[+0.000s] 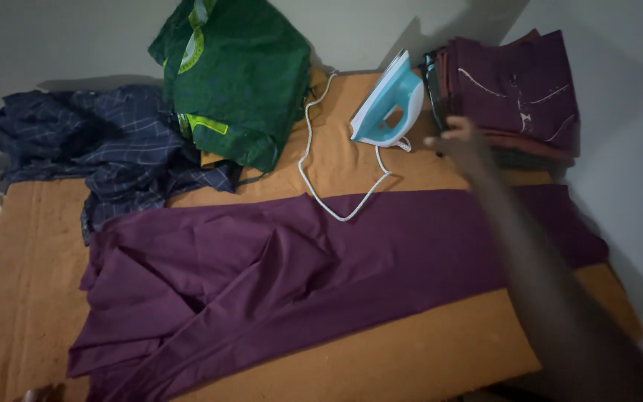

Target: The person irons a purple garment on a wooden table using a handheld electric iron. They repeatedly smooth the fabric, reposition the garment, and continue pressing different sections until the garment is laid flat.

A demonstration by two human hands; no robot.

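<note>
Fabric covers most of the orange-padded table [426,350]: one long maroon cloth [321,275] spread across the middle, one dark blue checked garment [106,149] heaped at ten o'clock, one folded green printed bundle [240,74] at eleven o'clock, and one stack of folded maroon garments [515,97] at two o'clock. One iron [388,104] stands at about one o'clock — white and light blue, set upright on its heel, its tip pointing up and toward twelve, its long axis running nearly vertical with a slight lean. Its white cord [321,171] loops down onto the top edge of the maroon cloth. The maroon cloth's long axis lies from nine to three o'clock; it is rumpled and folded over at the nine o'clock end, smoother toward three. One hand shows clearly — the right hand [459,138], blurred, between the iron and the stack, just beside both; whether its fingers are spread or curled cannot be told. The left hand is not seen clearly.
</note>
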